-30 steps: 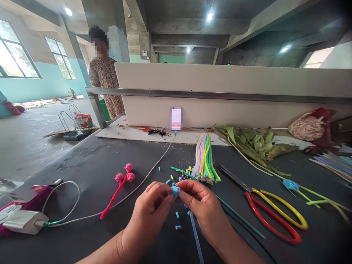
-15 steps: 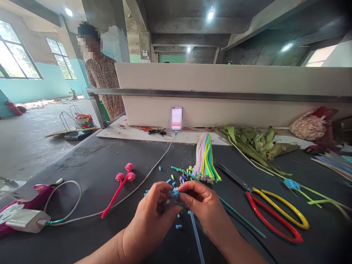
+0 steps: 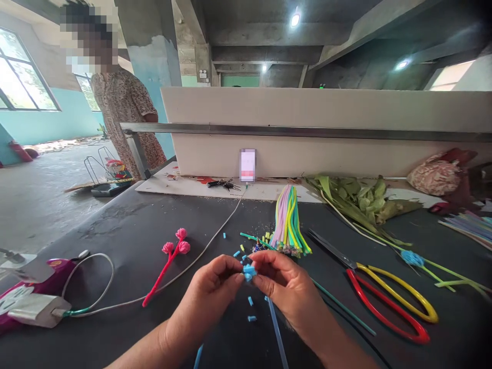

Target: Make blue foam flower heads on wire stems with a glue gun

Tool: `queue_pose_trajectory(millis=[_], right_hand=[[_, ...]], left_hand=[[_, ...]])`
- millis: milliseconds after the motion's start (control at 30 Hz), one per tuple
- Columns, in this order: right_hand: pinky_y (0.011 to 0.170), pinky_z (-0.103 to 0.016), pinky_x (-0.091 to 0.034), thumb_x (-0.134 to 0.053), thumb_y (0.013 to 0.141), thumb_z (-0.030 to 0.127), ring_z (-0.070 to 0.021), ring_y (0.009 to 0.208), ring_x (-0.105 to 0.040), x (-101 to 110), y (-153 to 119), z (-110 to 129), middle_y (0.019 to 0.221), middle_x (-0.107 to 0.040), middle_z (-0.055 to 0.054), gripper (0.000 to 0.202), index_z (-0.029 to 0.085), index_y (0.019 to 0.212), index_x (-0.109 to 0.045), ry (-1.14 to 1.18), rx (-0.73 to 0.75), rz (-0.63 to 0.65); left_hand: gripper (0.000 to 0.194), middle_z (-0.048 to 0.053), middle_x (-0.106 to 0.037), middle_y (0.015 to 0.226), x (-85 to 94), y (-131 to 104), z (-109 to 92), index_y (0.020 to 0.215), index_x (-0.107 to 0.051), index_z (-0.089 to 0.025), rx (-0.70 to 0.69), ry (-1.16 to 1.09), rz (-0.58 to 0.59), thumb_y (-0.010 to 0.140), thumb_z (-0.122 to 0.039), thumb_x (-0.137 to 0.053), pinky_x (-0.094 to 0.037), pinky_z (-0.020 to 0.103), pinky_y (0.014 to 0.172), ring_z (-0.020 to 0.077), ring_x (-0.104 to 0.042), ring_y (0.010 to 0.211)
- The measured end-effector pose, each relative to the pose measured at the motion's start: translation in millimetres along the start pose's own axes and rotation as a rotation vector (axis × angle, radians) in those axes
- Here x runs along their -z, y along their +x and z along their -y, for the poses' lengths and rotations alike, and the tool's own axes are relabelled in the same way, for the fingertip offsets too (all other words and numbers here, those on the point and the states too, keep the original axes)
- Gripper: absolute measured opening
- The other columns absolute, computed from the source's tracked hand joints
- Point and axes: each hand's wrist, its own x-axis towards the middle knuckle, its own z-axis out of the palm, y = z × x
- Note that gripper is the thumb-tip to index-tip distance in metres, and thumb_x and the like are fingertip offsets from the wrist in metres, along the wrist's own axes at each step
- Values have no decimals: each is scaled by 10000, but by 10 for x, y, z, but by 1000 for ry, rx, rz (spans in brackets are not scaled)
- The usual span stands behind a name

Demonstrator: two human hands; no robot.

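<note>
Near the middle of the black table, a small cluster of light blue pieces (image 3: 249, 272) is pinched between my two hands. My left hand (image 3: 209, 292) holds its left side with thumb and forefinger. On the other side, my right hand (image 3: 284, 284) grips it, fingers curled. Short blue pieces (image 3: 251, 318) lie below and around the hands. Behind my right hand is a bundle of pastel fuzzy stems (image 3: 287, 220), with small yellow-green pieces and a dark blue shiny object (image 3: 257, 247) partly hidden by the fingers.
Large scissors (image 3: 369, 277) with red and yellow handles lie right. A pink stemmed piece (image 3: 167, 266), a white cable (image 3: 203, 246) and a power strip (image 3: 23, 302) are left. Behind are leaves (image 3: 365, 200), a phone (image 3: 247, 165) and keys (image 3: 223, 184). A person (image 3: 123, 113) stands back left.
The person at the back left has come closer and leftward. My hands have turned a little, so the blue cluster shows more clearly, and my left hand has shifted slightly left.
</note>
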Motion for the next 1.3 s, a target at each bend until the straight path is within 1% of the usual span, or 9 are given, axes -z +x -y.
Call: queue_pose_trajectory(millis=[133,367,600,733,867,1033,1133,1200,1300], right_hand=[[758,-242,-466,-692,742,287,-137,812,-577,28,19,53,849,-617,3,109,227,832,-693,-70,41,77],[711,-246,-446,-694,715,273,-139,761,-534,20,32,97,789,-575,5,87,194,708,-658,-62,-5,59],[683,-244,-445,-701,713,314,-131,730,-545,2,14,112,754,-603,13,147,202,794,-649,40,-103,39],[718,-239,-460,-706,719,322,-127,753,-574,-24,-6,131,766,-634,13,158,205,816,-660,97,-69,52],[717,-242,-469,-716,713,311,-127,759,-582,-33,-14,105,773,-636,15,160,213,826,-659,114,-40,65],[703,-249,-466,-715,715,303,-123,728,-574,-17,-13,54,750,-626,22,157,209,821,-645,122,-72,77],[692,-245,-463,-708,726,297,-116,700,-575,-19,-7,60,718,-615,27,144,203,810,-639,137,-91,105],[707,-247,-467,-707,729,283,-109,703,-585,-19,0,70,751,-609,26,155,206,842,-635,200,-93,118],[730,-269,-481,-710,725,276,-109,712,-596,-6,9,75,843,-586,17,239,222,941,-625,313,-64,146]], left_hand=[[115,-2,-559,708,22,-4,24,825,-612,-166,-154,160,-21,806,-266,-559,-383,202,555,93,-462,615],[89,18,-606,712,36,-8,-18,789,-624,-173,-368,381,-31,810,-186,-538,-427,225,610,117,-537,650],[238,10,-588,782,24,-33,64,1051,-545,-207,-372,333,-91,815,-178,-541,-448,219,604,116,-542,675],[197,23,-619,858,38,-40,45,988,-576,-219,-462,380,-40,824,-128,-514,-453,232,690,124,-561,754],[178,18,-630,835,36,-43,25,938,-584,-214,-504,391,-76,812,-102,-526,-445,215,667,116,-565,731],[122,12,-636,783,22,-59,25,877,-597,-207,-474,383,-81,815,-125,-531,-442,217,653,113,-563,693],[78,10,-625,726,9,-49,7,811,-611,-197,-376,284,-59,812,-164,-540,-435,220,605,112,-548,641],[26,4,-611,707,3,-27,-2,810,-587,-190,-238,95,-31,798,-204,-568,-413,211,538,96,-521,577],[177,-13,-593,694,14,15,-6,845,-495,-194,-21,-292,74,764,-274,-631,-344,184,452,63,-467,484]])
